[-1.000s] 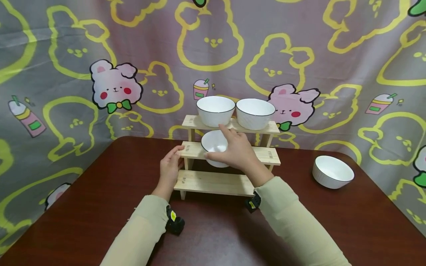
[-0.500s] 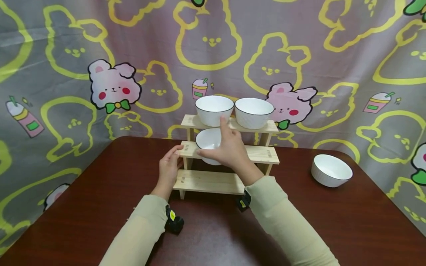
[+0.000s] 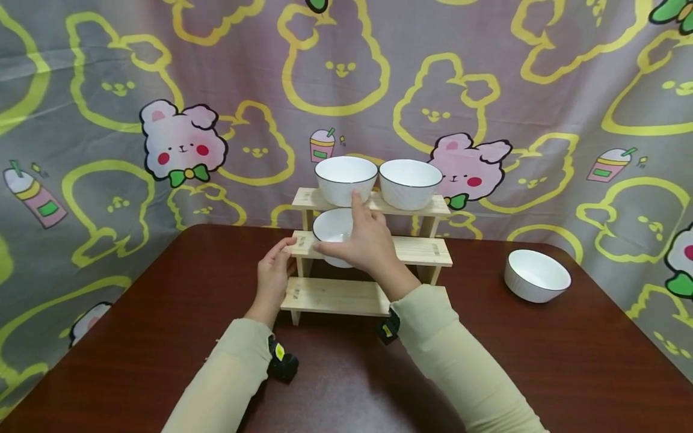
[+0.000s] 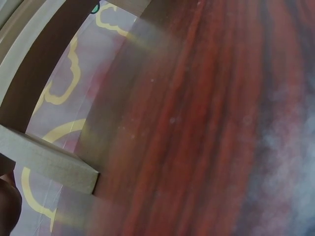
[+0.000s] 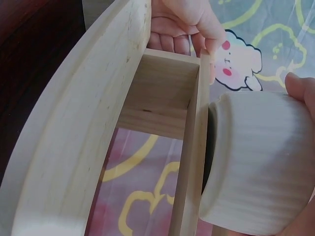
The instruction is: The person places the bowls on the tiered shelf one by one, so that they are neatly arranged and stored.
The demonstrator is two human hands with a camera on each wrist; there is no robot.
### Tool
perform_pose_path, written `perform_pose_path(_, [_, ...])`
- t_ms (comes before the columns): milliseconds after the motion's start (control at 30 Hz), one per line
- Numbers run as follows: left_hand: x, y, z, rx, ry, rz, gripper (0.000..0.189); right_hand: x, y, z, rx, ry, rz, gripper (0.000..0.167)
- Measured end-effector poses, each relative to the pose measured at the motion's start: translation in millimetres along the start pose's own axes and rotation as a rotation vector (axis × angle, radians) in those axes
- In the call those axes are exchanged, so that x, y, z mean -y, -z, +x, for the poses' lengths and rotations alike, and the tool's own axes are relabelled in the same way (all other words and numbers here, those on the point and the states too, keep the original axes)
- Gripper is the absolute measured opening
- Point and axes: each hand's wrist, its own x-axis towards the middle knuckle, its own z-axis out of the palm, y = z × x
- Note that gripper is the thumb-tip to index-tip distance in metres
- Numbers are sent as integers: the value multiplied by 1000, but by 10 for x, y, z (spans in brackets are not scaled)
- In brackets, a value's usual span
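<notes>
A white bowl (image 3: 329,227) with a dark rim is at the left part of the middle board of a three-tier wooden shelf (image 3: 330,296). My right hand (image 3: 372,243) holds this bowl from the right, thumb at the front and index finger stretched up behind it. In the right wrist view the bowl's ribbed side (image 5: 261,162) lies between thumb and fingers, its base close against the board. My left hand (image 3: 274,275) grips the left end of the middle board; its curled fingers (image 5: 170,43) show there in the right wrist view.
Two similar bowls, a left one (image 3: 345,180) and a right one (image 3: 409,183), stand side by side on the top board. Another white bowl (image 3: 536,276) sits on the dark red table (image 3: 162,337) at the right. A patterned curtain (image 3: 243,72) hangs behind.
My right hand has shifted the bowl a little to the left along the middle board. The left hand keeps its grip on the shelf end.
</notes>
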Motion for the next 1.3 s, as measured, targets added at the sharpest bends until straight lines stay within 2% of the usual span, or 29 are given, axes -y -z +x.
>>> perform_pose_path(267, [-11, 2, -6, 9, 13, -5, 32, 14, 8, -15, 2, 0, -29, 122])
perform_pose_path(467, [12, 17, -23, 15, 28, 21, 33, 12, -8, -49, -14, 35, -71, 118])
perform_pose_path(800, [8, 13, 1, 10, -1, 31, 32, 16, 109, -102, -81, 108, -68, 113])
perform_pose_path(1033, [12, 20, 5, 9, -30, 4, 32, -30, 285, -169, -127, 103, 33, 110])
perform_pose_path(1300, [10, 23, 17, 7, -18, 21, 32, -146, 482, -263, -165, 91, 120, 106])
